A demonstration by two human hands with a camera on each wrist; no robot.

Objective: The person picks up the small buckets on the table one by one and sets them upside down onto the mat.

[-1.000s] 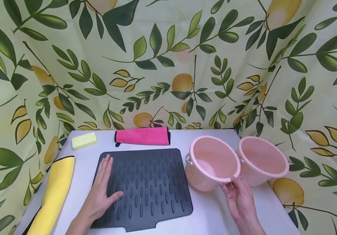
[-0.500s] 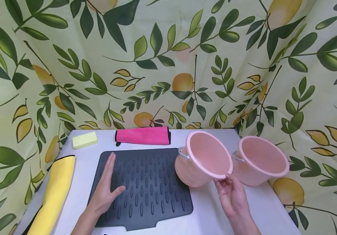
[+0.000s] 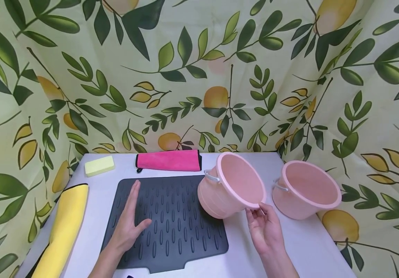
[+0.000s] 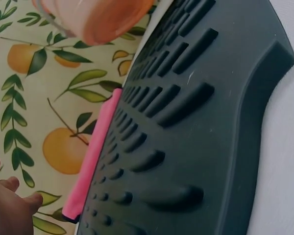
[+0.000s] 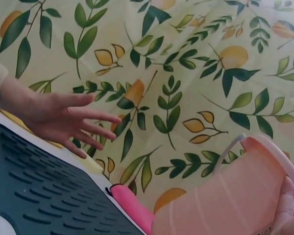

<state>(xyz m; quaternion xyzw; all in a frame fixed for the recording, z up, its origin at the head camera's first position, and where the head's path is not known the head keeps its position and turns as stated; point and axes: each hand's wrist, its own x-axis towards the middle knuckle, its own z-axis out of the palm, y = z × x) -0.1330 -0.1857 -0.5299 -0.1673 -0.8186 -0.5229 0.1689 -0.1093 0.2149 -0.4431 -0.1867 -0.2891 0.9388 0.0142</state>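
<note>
My right hand point(image 3: 265, 231) pinches the near rim of a pink bucket point(image 3: 216, 193), which tilts with its mouth toward the right and overlaps the right edge of a dark ridged drying mat point(image 3: 171, 220). A pale handle shows on the bucket's left side. In the right wrist view the bucket point(image 5: 210, 200) fills the lower right, fingers at its rim. My left hand point(image 3: 128, 224) is held over the mat's left part, fingers straight, thumb spread, holding nothing. From the right wrist, that left hand point(image 5: 63, 117) appears raised above the mat, fingers apart.
A second pink bucket point(image 3: 289, 200) stands upright at the right. Behind the mat lies a rolled pink cloth point(image 3: 169, 160), with a pale yellow sponge point(image 3: 99, 166) at the back left. A rolled yellow cloth point(image 3: 61, 231) runs along the left table edge. Patterned curtains surround the table.
My right hand has moved the pink bucket left, away from the second bucket and over the mat's edge, tilting it more. My left hand has shifted slightly right, still holding nothing.
</note>
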